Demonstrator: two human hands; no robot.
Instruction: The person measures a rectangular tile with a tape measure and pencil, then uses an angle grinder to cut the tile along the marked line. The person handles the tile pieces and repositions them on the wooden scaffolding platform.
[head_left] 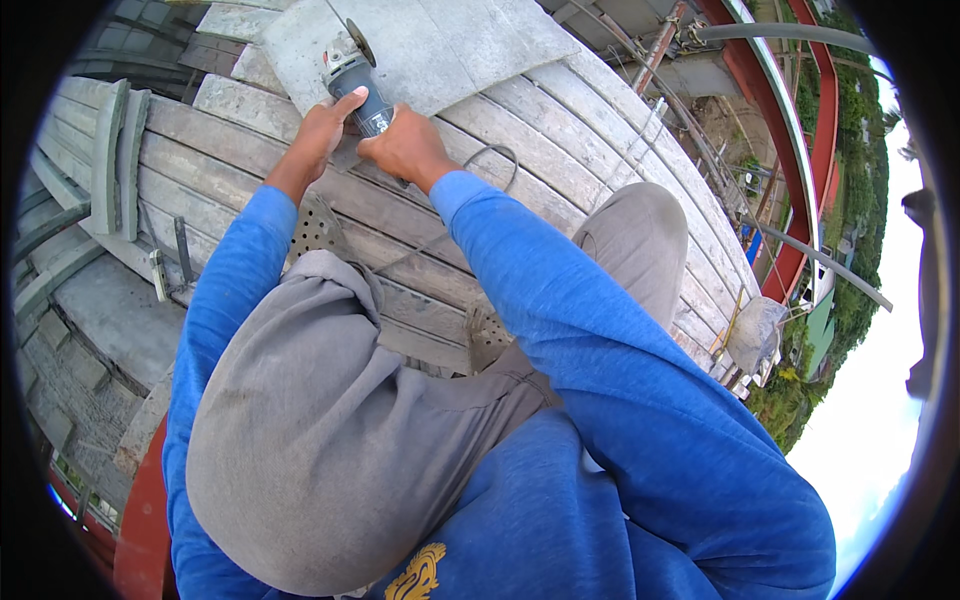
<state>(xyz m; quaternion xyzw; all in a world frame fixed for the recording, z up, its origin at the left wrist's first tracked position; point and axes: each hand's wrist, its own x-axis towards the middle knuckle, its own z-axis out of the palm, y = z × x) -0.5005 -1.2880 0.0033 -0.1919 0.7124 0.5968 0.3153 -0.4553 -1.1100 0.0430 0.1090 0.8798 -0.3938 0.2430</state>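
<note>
My left hand (327, 135) is closed around the grey body of an angle grinder (355, 85), with its thumb along the top. My right hand (400, 142) grips the rear part of the same tool. The grinder's thin disc (360, 42) stands on edge over a large pale grey board (475, 40), beside a straight line running across it. A dark cord (505, 160) loops from the tool over the weathered planks. My crouched legs and perforated shoes (310, 225) are below my arms.
Weathered planks (200, 140) form the deck I crouch on, with loose boards (105, 160) at left. At right are red steel beams (830, 100), scaffold tubes (840, 265) and a pale lumpy object (750, 335) at the deck's edge, with greenery and sky beyond.
</note>
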